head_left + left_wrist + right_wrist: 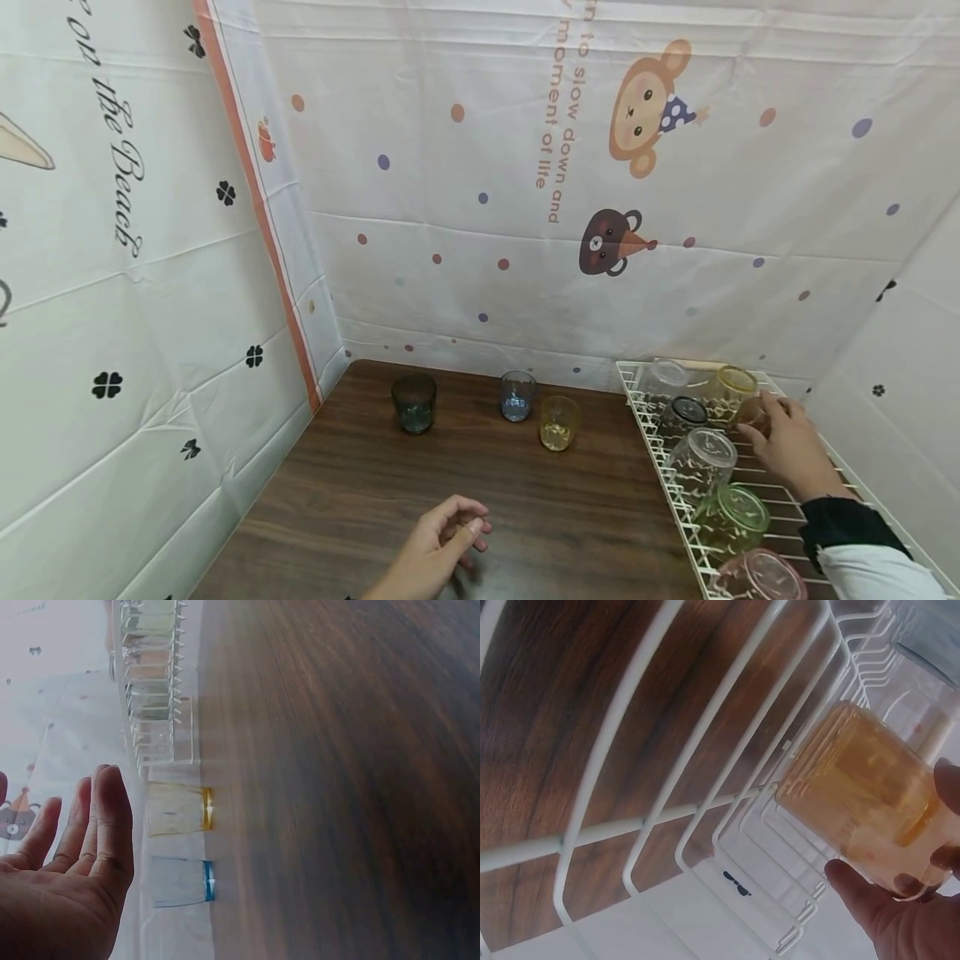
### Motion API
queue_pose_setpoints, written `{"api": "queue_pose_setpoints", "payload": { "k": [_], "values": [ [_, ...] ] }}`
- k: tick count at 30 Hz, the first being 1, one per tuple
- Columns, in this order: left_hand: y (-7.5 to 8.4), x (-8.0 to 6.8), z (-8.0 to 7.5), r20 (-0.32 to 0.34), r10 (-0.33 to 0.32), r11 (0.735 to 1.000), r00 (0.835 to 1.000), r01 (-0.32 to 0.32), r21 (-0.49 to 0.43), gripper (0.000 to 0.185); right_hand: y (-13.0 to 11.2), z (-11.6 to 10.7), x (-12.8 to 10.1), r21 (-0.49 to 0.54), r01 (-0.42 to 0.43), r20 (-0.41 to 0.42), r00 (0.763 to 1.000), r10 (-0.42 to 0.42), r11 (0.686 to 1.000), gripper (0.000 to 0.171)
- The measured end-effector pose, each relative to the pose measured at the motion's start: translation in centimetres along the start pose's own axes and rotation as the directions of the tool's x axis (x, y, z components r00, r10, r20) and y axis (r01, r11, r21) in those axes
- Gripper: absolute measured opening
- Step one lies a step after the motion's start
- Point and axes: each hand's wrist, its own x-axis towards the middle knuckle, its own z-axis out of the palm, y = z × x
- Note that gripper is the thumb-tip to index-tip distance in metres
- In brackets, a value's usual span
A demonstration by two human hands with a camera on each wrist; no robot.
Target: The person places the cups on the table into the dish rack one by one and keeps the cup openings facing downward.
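Observation:
My right hand (787, 443) grips an orange-tinted drinking glass (855, 825) at the far right of the white wire rack (670, 487). In the right wrist view the thumb and fingers lie around one end of this glass. Directly behind it on the rack stands an upside-down yellow glass (735, 382). Over the table front, my left hand (438, 542) hovers with relaxed, slightly bent fingers and holds nothing. Beyond it on the wooden tabletop stand a dark glass (414, 402), a blue glass (517, 396) and a yellow-tinted glass (558, 423).
More upside-down glasses fill the rack's left side: a clear one (702, 460), a dark one (682, 414), a green one (731, 521) and a pink one (761, 577). Printed cloth (450, 167) hangs behind the table and along both sides.

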Motion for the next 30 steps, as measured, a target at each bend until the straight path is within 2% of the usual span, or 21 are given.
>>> {"api": "queue_pose_setpoints", "payload": {
  "k": [4, 8, 13, 18, 22, 26, 28, 30],
  "values": [
    [0.0, -0.1, -0.2, -0.013, -0.004, 1.0, 1.0, 0.004, -0.005, 0.038, 0.1, 0.0, 0.1, 0.039, -0.016, -0.014, 1.0, 0.017, 0.999, 0.084],
    [0.1, -0.2, -0.3, -0.01, 0.006, 1.0, 1.0, -0.005, 0.009, 0.038, 0.2, -0.5, 0.1, 0.063, 0.012, -0.038, 0.999, -0.01, 0.998, 0.083],
    [0.5, -0.3, -0.7, -0.003, 0.027, 0.999, 1.0, -0.027, 0.042, 0.037, 0.1, -2.2, 0.1, 0.109, 0.043, -0.055, 0.998, -0.037, 0.993, 0.08],
    [0.8, -0.4, -1.3, -0.022, 0.062, 0.994, 0.998, -0.06, 0.095, 0.033, -1.6, -4.6, -0.5, 0.206, 0.062, -0.055, 0.997, -0.052, 0.977, 0.082],
    [1.1, -0.3, -1.6, -0.044, 0.082, 0.99, 0.996, -0.077, 0.119, 0.032, -3.8, -6.3, -1.4, 0.221, 0.095, -0.089, 0.993, -0.076, 0.971, 0.081],
    [1.6, 0.1, -2.0, -0.106, 0.105, 0.982, 0.989, -0.086, 0.169, 0.031, -6.4, -7.8, -2.6, 0.229, 0.205, -0.186, 0.969, -0.164, 0.952, 0.076],
    [1.9, 0.5, -2.4, -0.162, 0.113, 0.975, 0.98, -0.077, 0.21, 0.029, -7.6, -8.4, -3.4, 0.228, 0.262, -0.239, 0.949, -0.207, 0.938, 0.074],
    [2.3, 1.1, -2.7, -0.223, 0.118, 0.963, 0.968, -0.057, 0.262, 0.027, -8.9, -8.9, -4.3, 0.227, 0.285, -0.269, 0.937, -0.222, 0.931, 0.074]
  ]
}}
